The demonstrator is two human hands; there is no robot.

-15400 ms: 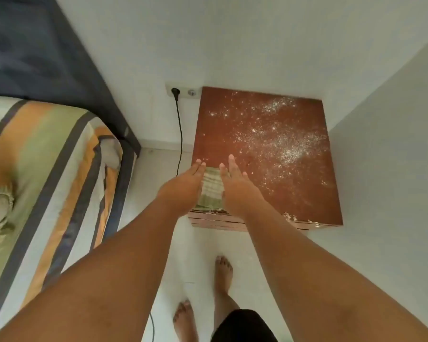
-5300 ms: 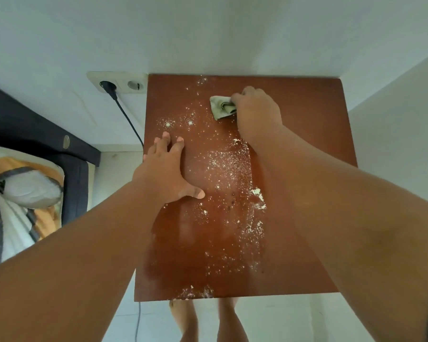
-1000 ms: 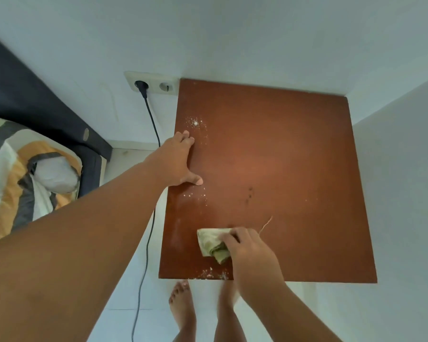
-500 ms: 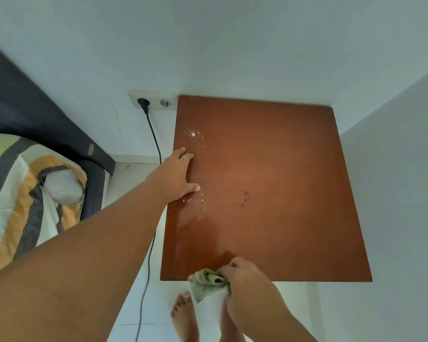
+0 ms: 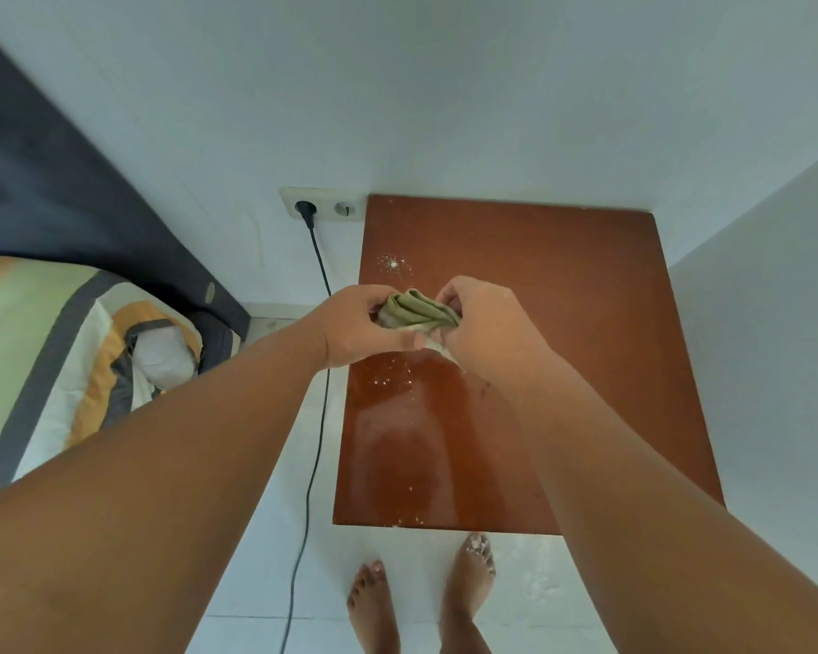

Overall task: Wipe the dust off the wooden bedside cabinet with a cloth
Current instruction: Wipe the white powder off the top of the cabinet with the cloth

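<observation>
Both hands, left and right, grip the bunched cloth between them above the cabinet, mostly clean, with dust left just beyond and beneath them.

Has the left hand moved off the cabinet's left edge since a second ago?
Yes. The left hand has lifted off the cabinet edge, going right to grip the cloth with the right hand.

One head-worn wide-angle camera looked steeply down and forward from above the cabinet, close over both forearms. The cabinet's near edge lay low in the frame, the floor beneath it, the wall filling the top.
</observation>
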